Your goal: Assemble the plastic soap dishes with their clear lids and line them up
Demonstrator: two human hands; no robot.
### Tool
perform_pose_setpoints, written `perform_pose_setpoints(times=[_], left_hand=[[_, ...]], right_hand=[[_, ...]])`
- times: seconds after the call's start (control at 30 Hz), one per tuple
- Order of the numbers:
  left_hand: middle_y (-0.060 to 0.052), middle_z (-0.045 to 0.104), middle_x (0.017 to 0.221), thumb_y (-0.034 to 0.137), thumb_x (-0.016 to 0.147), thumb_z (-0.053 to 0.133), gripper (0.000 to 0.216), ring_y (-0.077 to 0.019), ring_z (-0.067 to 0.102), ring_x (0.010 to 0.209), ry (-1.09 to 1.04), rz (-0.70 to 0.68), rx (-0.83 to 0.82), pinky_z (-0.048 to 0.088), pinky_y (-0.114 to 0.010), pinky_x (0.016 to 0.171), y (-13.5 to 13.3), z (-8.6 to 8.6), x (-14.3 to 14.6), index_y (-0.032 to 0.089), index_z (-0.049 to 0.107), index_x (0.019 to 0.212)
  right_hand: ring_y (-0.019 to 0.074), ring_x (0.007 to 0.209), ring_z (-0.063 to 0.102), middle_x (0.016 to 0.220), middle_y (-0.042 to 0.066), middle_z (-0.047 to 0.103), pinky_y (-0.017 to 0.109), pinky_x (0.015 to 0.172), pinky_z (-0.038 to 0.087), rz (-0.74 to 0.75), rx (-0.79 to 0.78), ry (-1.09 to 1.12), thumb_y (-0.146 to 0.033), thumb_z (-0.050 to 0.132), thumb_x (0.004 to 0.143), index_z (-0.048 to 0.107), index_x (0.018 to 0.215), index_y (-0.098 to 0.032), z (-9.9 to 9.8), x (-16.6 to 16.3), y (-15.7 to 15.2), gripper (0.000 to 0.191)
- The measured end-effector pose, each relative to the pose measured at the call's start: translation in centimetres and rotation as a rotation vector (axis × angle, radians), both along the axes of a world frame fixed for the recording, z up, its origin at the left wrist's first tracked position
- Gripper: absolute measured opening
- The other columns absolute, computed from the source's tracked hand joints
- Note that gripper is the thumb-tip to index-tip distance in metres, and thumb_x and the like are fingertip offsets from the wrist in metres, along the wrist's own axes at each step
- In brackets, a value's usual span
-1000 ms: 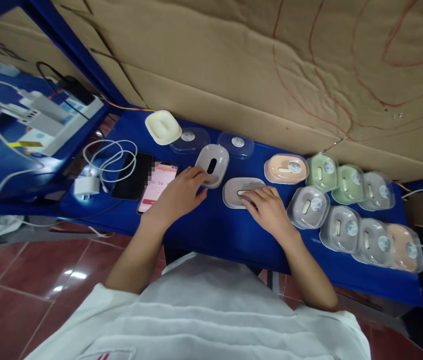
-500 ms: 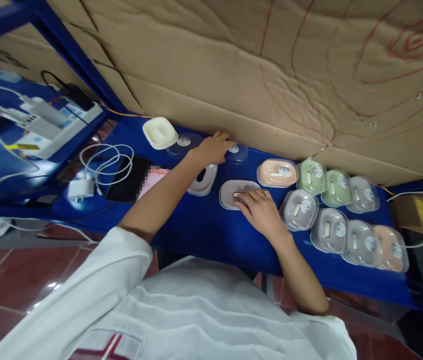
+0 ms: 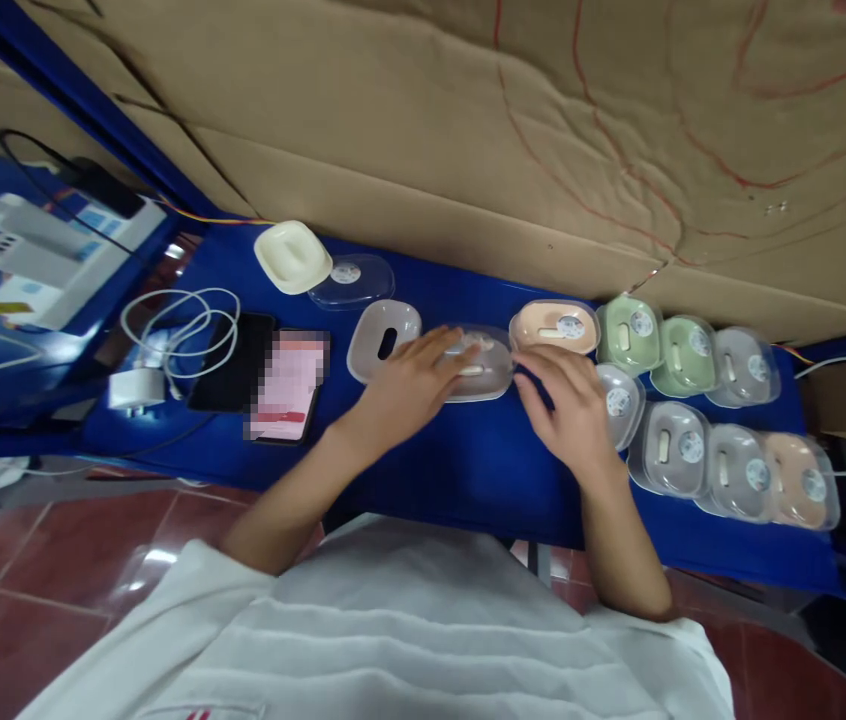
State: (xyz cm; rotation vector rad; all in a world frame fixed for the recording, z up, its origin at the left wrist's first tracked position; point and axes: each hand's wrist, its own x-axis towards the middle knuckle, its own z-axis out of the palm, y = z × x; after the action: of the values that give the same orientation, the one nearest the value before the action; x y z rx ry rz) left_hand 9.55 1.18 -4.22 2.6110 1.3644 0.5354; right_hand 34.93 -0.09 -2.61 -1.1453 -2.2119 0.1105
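A grey soap dish with a pale oblong piece in its middle lies on the blue table. Over it sits a clear lid bearing a round label. My left hand grips the lid's left side, fingers reaching across its top. At the right end, the fingers of my right hand touch the lid's edge, thumb and forefinger curved. Left of these is an uncovered light grey dish with a dark oblong slot. Another clear lid lies behind, beside a cream dish.
Several lidded soap dishes, peach, green and grey, cover the right side. A phone, black tablet-like slab and white charger with coiled cable lie left. Cardboard walls the back.
My left hand has brought the clear lid from the back of the table forward onto the grey dish. My right hand has shifted from the dish's middle to its right end.
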Motion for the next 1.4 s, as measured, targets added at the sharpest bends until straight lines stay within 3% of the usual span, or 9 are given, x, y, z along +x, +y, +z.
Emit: perform_pose_setpoints(times=[0.1,0.23,0.4,0.6,0.8,0.97,1.03,1.23,1.4], left_hand=[[-0.016,0.066,0.150,0.029,0.109,0.058,0.038,-0.0349,0.062,0.142,-0.002,0.047,0.090,0.056,-0.051,0.110,-3.3,-1.3,0.8,0.022,0.067,0.146],[-0.016,0.068,0.148,0.032,0.108,0.061,0.036,-0.0352,0.064,0.140,-0.045,0.067,0.151,0.056,-0.052,0.108,-4.3,-3.0,1.1,0.023,0.070,0.142],[-0.017,0.059,0.160,0.027,0.108,0.061,0.044,-0.0333,0.055,0.152,-0.097,0.059,0.127,0.051,-0.052,0.119,-4.5,-4.4,0.2,0.024,0.061,0.152],[-0.015,0.054,0.165,0.018,0.108,0.059,0.048,-0.0295,0.049,0.157,-0.089,0.085,0.198,0.049,-0.048,0.124,-5.0,-5.6,-0.8,0.023,0.058,0.155],[-0.015,0.056,0.164,0.024,0.108,0.060,0.046,-0.0305,0.054,0.153,-0.085,0.106,0.198,0.048,-0.049,0.123,-5.1,-4.9,-0.8,0.024,0.059,0.154],[-0.019,0.061,0.156,0.035,0.106,0.064,0.046,-0.0382,0.060,0.143,-0.101,0.422,0.138,0.045,-0.060,0.120,-5.7,-3.4,-2.1,0.021,0.061,0.149],[-0.018,0.069,0.143,0.036,0.105,0.064,0.037,-0.0384,0.065,0.133,-0.072,0.465,0.088,0.049,-0.059,0.114,-6.2,-3.3,-2.9,0.019,0.066,0.138],[-0.015,0.074,0.116,0.044,0.101,0.072,0.025,-0.0338,0.071,0.113,-0.055,0.416,0.076,0.058,-0.052,0.105,-8.5,-3.7,-3.9,0.020,0.066,0.101],[-0.014,0.075,0.119,0.030,0.101,0.071,0.011,-0.0325,0.073,0.118,-0.043,0.245,0.075,0.057,-0.053,0.112,-9.9,-3.5,-4.1,0.021,0.064,0.099]], right_hand=[[0.0345,0.151,0.053,0.163,0.016,0.054,0.056,0.123,0.047,0.036,-0.115,-0.144,-0.039,0.064,0.107,0.049,0.162,-0.024,-0.3,0.0,0.1,0.059],[0.0360,0.165,0.031,0.179,0.016,0.029,0.061,0.130,0.038,0.175,-0.277,-0.271,-0.036,0.070,0.103,0.026,0.174,-0.028,-2.3,-1.2,-0.1,0.083],[0.0334,0.168,0.022,0.180,0.012,0.027,0.061,0.134,0.034,0.159,-0.297,-0.287,-0.020,0.061,0.105,0.011,0.177,-0.032,-4.0,-2.3,-0.3,0.088],[0.0331,0.169,0.018,0.179,0.018,0.027,0.062,0.135,0.029,0.105,-0.207,-0.290,-0.018,0.054,0.108,0.001,0.177,-0.024,-5.7,-3.6,-0.6,0.087],[0.0331,0.168,0.024,0.177,0.019,0.033,0.057,0.131,0.036,0.099,-0.185,-0.354,-0.023,0.052,0.110,0.020,0.175,-0.019,-5.1,-3.7,-0.6,0.073],[0.0392,0.149,0.048,0.165,0.021,0.049,0.056,0.117,0.047,-0.042,-0.158,-0.477,-0.042,0.062,0.107,0.042,0.166,-0.017,-2.9,-3.4,-0.9,0.067],[0.0416,0.136,0.055,0.157,0.024,0.055,0.056,0.107,0.051,-0.150,-0.147,-0.501,-0.052,0.065,0.104,0.047,0.162,-0.015,-2.6,-3.4,-1.1,0.071],[0.0419,0.131,0.052,0.152,0.025,0.054,0.055,0.104,0.049,-0.266,-0.123,-0.439,-0.055,0.062,0.104,0.046,0.159,-0.013,-3.5,-3.5,-0.9,0.071],[0.0394,0.133,0.051,0.139,0.023,0.059,0.057,0.109,0.045,-0.295,-0.101,-0.284,-0.025,0.055,0.104,0.064,0.132,-0.013,-4.5,-4.1,-1.1,0.031]])
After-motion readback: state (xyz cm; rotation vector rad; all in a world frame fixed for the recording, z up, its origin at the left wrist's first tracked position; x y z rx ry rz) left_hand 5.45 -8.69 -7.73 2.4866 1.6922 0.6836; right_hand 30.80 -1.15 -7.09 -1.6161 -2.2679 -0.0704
